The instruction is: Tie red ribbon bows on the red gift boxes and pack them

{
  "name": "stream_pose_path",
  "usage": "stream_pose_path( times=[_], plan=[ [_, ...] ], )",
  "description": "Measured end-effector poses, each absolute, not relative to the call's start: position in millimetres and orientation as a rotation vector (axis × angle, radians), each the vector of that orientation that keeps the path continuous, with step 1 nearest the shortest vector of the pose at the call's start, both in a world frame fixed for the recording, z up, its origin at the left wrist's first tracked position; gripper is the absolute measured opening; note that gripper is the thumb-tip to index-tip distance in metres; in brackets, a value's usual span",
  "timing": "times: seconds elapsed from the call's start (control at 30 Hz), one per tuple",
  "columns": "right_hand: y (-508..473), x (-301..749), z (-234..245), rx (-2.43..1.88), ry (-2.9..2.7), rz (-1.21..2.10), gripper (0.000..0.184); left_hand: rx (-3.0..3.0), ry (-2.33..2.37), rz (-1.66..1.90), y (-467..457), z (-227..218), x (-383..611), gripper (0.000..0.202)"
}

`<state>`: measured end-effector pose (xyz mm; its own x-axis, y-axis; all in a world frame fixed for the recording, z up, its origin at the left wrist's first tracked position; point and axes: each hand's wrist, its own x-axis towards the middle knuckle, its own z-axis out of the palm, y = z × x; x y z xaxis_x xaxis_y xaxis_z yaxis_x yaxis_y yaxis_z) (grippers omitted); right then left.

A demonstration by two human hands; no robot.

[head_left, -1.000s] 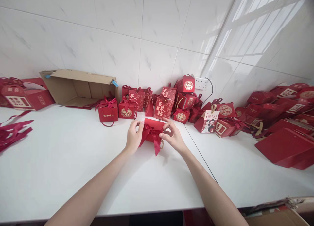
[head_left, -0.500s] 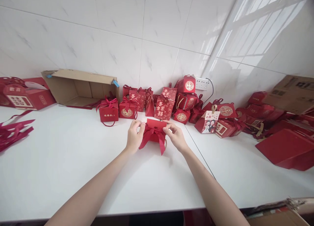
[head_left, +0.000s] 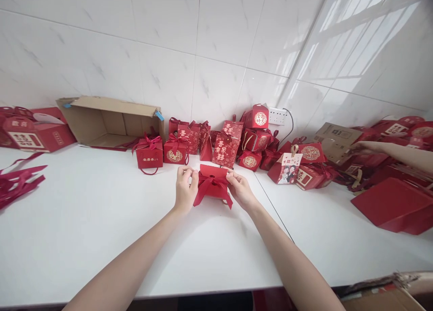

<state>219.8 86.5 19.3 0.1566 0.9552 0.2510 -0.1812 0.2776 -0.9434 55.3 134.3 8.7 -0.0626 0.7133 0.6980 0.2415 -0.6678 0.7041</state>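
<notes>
Both hands are closed down narrow on one small red gift box (head_left: pixel 212 172), which sits on the white worktop (head_left: pixel 84 221) near the middle of my view, just in front of the back row of boxes. I see the left hand (head_left: pixel 185 190) pinching the box's upper left edge between thumb and curled fingers. The right hand (head_left: pixel 239 188) pinches the right side the same way, its fingertips at the end of the bow (head_left: pixel 213 188).

The box looks like matte red card with a folded flap along the top. The bow is darker satin ribbon, and its tails hang down over the front face. The worktop is smooth and white, with a thin dark seam running from beside the right wrist toward the near edge. Glossy white marbled tiles cover the wall behind.

Close behind the box stands a row of red boxes (head_left: pixel 225 146) with gold print and ribbon handles. A brown cardboard carton (head_left: pixel 111 119) lies open on its side at the back left, and loose dark red ribbons (head_left: pixel 18 180) lie at the far left. To the right, another person's bare arm (head_left: pixel 399 154) reaches over a heap of red boxes toward a flattened carton (head_left: pixel 333 137). The bow and both hands hide the box's front and side edges from me.
</notes>
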Motion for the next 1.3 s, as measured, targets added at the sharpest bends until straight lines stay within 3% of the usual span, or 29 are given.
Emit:
stream_pose_path(
  times=[0.33, 0.47, 0.53, 0.93, 1.3],
  plan=[
    [88, 227, 17, -0.892, -1.057, 1.003, 0.032, 1.671, 0.906, 1.441, 129, 15, 54, 0.021],
    [87, 227, 17, -0.893, -1.057, 0.979, 0.035, 1.627, 0.772, 1.235, 132, 13, 53, 0.063],
    [86, 225, 19, -0.898, -1.014, 0.999, 0.037, 1.711, 0.743, 1.203, 132, 11, 54, 0.074],
    [81, 231, 24, -0.955, -0.853, 1.102, 0.032, 2.551, 0.356, 1.755, 120, 10, 59, 0.090],
    [81, 228, 24, -1.043, -0.877, 1.117, 0.033, 2.375, 0.458, 1.746, 118, 10, 62, 0.084]
  ],
)
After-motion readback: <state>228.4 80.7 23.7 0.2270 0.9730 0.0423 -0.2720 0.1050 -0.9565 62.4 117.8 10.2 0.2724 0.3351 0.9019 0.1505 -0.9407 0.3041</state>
